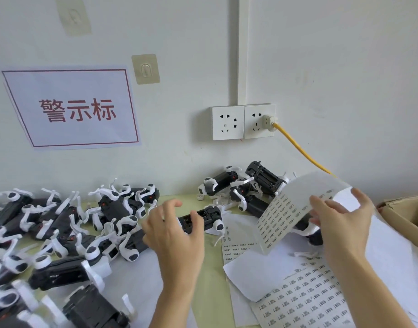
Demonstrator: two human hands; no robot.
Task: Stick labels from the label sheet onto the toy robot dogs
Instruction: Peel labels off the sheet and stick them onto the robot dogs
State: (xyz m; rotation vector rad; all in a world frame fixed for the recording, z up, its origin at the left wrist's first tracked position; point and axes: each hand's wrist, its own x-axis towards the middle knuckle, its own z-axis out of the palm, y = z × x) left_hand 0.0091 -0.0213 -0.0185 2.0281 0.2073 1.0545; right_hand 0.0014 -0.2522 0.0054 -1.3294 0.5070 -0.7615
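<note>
At six o'clock the left hand (173, 229) curls round one dog (201, 220); at three the right hand (340, 223) pinches a lifted label sheet (295, 209). Piles wait at nine (61, 223) and one (248, 188); seemingly much remains.

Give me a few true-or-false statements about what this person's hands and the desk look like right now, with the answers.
1. The right hand holds up a curled label sheet. True.
2. The left hand holds a pair of scissors. False: it grips a toy dog lying on the table.
3. A yellow cable is plugged into the wall socket. True.
4. Both wall sockets have plugs in them. False: the other socket is free.
5. A heap of toy dogs lies left of the left hand. True.
</note>
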